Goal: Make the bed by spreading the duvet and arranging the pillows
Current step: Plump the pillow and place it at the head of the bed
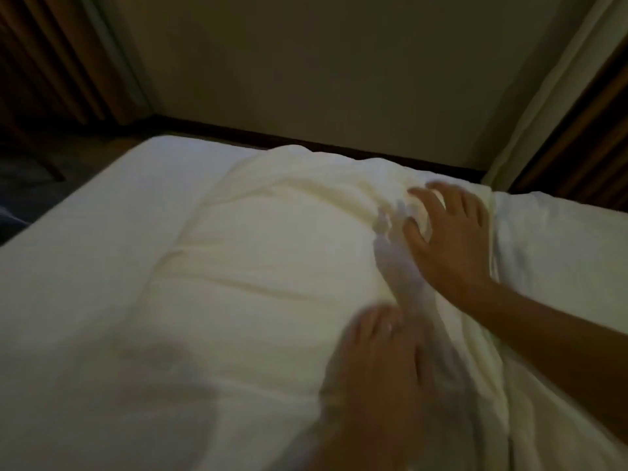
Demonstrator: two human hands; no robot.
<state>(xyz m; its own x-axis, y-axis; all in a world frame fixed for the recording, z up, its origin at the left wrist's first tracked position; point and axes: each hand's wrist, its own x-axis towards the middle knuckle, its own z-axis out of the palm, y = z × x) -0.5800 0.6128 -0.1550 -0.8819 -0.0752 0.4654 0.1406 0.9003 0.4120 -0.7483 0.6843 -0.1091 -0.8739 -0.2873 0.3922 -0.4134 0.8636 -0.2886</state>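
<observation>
While both hands are down on the bedding, I'm working on the pillow [272,239], which lies cream and puffy on the white sheet [85,266] near the head of the bed, close to the wall [306,79]. My right hand [452,239] rests on the pillow's far right corner with fingers spread and lightly bent, holding nothing I can see. My left hand [377,362] is blurred low on the near edge; fingers look stretched flat against the cloth, though I can't be sure of a pinch. A ridge of creases runs between the two hands. To do this well, I'd say press and sweep outward from that ridge, palms flat, then square the pillow to the wall. A second white pillow [560,232] sits just beside it on the right. I can't pick out the duvet for certain.
</observation>
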